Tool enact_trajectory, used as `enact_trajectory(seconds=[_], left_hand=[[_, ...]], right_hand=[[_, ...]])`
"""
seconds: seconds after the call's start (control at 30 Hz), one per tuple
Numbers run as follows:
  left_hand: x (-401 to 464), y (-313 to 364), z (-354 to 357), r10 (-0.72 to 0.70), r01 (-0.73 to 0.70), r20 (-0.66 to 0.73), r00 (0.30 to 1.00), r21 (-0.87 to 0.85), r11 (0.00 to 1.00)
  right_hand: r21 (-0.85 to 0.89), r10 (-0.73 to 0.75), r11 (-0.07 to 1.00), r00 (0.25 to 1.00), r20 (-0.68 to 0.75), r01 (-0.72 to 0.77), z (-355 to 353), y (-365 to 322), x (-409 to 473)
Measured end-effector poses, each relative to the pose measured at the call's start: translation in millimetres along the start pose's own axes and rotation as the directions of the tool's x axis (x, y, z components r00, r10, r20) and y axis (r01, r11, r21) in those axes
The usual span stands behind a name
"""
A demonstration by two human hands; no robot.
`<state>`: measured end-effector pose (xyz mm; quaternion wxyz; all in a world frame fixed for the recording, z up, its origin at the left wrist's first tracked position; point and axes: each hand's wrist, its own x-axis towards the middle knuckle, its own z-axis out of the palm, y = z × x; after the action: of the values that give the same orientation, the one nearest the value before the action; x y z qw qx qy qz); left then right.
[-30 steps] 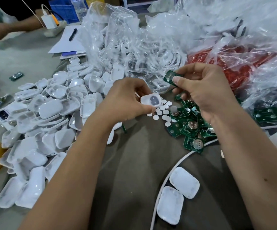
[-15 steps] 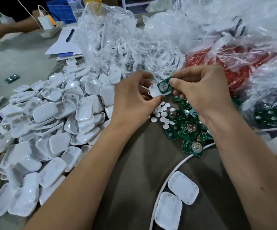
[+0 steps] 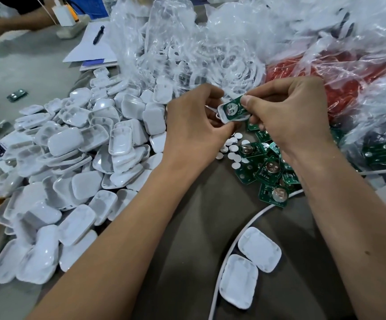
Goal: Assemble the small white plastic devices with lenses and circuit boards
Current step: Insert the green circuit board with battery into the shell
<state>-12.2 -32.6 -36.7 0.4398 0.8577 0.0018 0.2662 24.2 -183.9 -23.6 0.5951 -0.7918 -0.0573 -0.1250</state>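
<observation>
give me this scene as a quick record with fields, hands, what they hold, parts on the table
left hand: holds a white shell
right hand: pinches a green circuit board, set into that shell
loose boards: pile under the right hand
white discs: scattered beside the boards
empty shells: large heap at left
two shells: near edge, beside a white cable
plastic bags: behind the hands
</observation>
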Motion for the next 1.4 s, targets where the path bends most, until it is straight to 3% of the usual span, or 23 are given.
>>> enact_trajectory(seconds=[0.77,1.1,1.27,1.4], left_hand=[[0.7,-1.3,1.9,0.018,-0.018,-0.006,1.0,0.0,1.0],[0.0,-2.7,0.0,0.017,-0.018,-0.011,1.0,-0.091,0.996],[-0.2,-3.1,-0.6,0.013,-0.014,-0.006,1.0,-0.159,0.987],[-1.5,-1.7,-0.5,-0.033,0.039,0.03,0.999,-0.232,0.972]], right_hand=[[-0.245,-0.116,0.963,0.993,0.005,0.114,2.3,-7.2,-6.8],[-0.135,-0.013,0.991,1.0,0.01,0.014,3.3,-2.6,-4.5],[0.057,0.14,0.988,0.986,0.087,-0.145,1.9,-3.4,-2.2],[0.126,0.14,0.98,0.983,0.117,-0.155,0.8,-3.6,-2.8]])
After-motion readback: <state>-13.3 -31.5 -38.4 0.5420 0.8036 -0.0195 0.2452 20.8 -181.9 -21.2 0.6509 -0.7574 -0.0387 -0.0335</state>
